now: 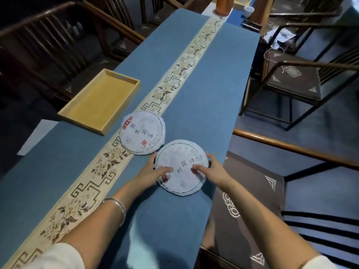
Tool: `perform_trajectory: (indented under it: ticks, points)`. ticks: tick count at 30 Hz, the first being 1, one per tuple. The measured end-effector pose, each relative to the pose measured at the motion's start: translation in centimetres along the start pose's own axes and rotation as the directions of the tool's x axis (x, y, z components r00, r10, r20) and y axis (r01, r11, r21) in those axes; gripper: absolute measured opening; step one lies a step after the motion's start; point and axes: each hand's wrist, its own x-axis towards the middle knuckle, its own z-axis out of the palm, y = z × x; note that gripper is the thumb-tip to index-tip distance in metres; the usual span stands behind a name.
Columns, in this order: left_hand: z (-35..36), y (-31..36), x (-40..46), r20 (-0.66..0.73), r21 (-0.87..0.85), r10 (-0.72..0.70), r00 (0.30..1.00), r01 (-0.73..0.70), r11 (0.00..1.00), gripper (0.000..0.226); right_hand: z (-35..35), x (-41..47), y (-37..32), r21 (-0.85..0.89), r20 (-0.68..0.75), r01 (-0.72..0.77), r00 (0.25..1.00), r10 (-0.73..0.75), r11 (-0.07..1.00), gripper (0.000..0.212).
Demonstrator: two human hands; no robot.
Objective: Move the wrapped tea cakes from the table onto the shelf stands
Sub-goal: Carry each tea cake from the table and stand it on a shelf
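Two round tea cakes in white printed paper lie flat on the blue table runner (77,152). The near tea cake (181,152) sits by the table's right edge. My left hand (150,171) rests on its left rim with a finger laid over the top. My right hand (211,170) holds its right rim, fingers spread over the paper. The far tea cake (141,133) lies just beyond, touching or nearly touching the near one, with no hand on it. No shelf or stand is in view.
A shallow wooden tray (101,101) stands on the table's left side. Dark wooden chairs (291,78) flank the table on both sides, one cushion (242,210) right beside my right arm. An orange vessel (223,4) and a small cup (249,10) stand at the far end.
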Motion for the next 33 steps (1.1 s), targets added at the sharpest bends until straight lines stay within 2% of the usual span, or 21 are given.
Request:
perform_trajectory:
  ticks: [3,6,11,15,19,22,24,27,33]
  points:
    - [0.3,-0.5,0.9,0.0,0.028,-0.017,1.0,0.017,0.999,0.093,0.5,0.8,0.5,0.151,0.016,-0.003,1.0,0.001,0.988,0.046]
    - [0.5,-1.0,1.3,-0.022,0.016,-0.026,0.999,0.027,1.0,0.099,0.5,0.9,0.7,0.202,0.036,-0.03,0.999,0.023,0.979,0.042]
    - [0.5,-0.9,0.7,-0.119,-0.022,0.014,0.993,-0.017,1.0,0.077,0.9,0.4,0.9,0.326,0.11,-0.099,0.992,0.066,0.94,0.04]
    - [0.2,0.6,-0.2,-0.232,-0.261,0.028,0.972,-0.09,0.961,0.047,2.0,-1.2,0.3,0.532,0.204,-0.181,0.975,0.083,0.827,0.048]
    - [-1.3,3.8,-1.9,-0.251,-0.374,0.098,0.963,-0.189,0.908,0.027,2.8,-3.3,-1.3,0.755,0.114,-0.046,0.992,-0.061,0.654,0.055]
    - [-2.9,6.0,-4.1,-0.21,-0.454,0.174,0.962,-0.253,0.854,0.038,2.7,-5.1,-3.4,0.818,0.086,0.03,0.981,-0.173,0.574,0.055]
    - [-3.8,7.1,-6.2,-0.246,-0.502,0.171,0.954,-0.276,0.82,0.044,2.7,-6.1,-5.0,0.828,0.076,0.057,0.974,-0.213,0.558,0.055]
    - [-4.5,7.3,-9.7,-0.325,-0.491,0.158,0.932,-0.31,0.814,0.046,2.9,-7.3,-7.1,0.848,0.059,0.078,0.969,-0.239,0.524,0.054]
    - [-3.0,6.8,-15.0,-0.354,-0.506,0.204,0.913,-0.37,0.779,0.061,5.6,-9.7,-11.3,0.857,0.084,0.097,0.943,-0.323,0.506,0.057]
